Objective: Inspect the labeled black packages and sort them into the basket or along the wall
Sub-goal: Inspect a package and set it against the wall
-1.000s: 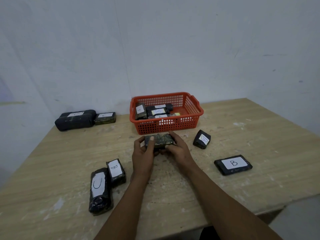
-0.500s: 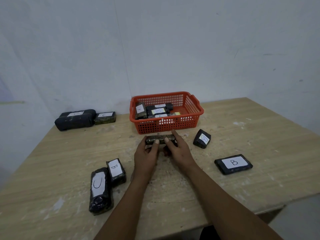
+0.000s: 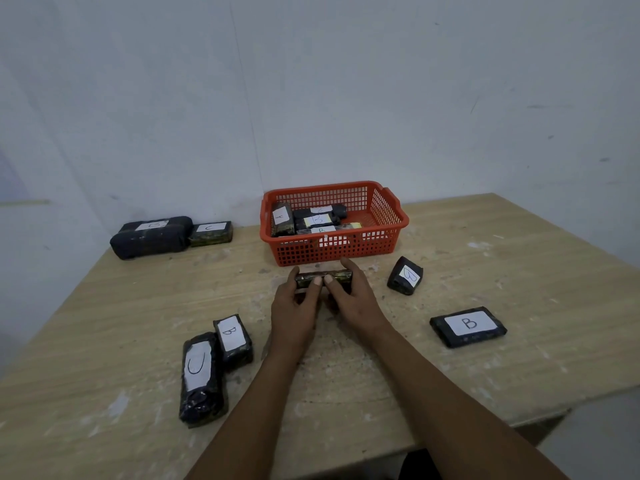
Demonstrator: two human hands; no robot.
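Wooden table, pale, scuffed with white marks, set into a wall corner. Lying on it: red mesh basket at centre rear; large black package and smaller C package along the wall at rear left; long C package touching B package at front left; small tilted package and flat B package at right.

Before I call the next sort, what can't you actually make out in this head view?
- Label of the held package: turned edge-on, its top face out of sight between left hand and right hand.
- Lower packages in the basket: covered by those on top and the mesh wall.
- Letter on the large wall package: too small and foreshortened.
- Tabletop under both forearms: hidden.
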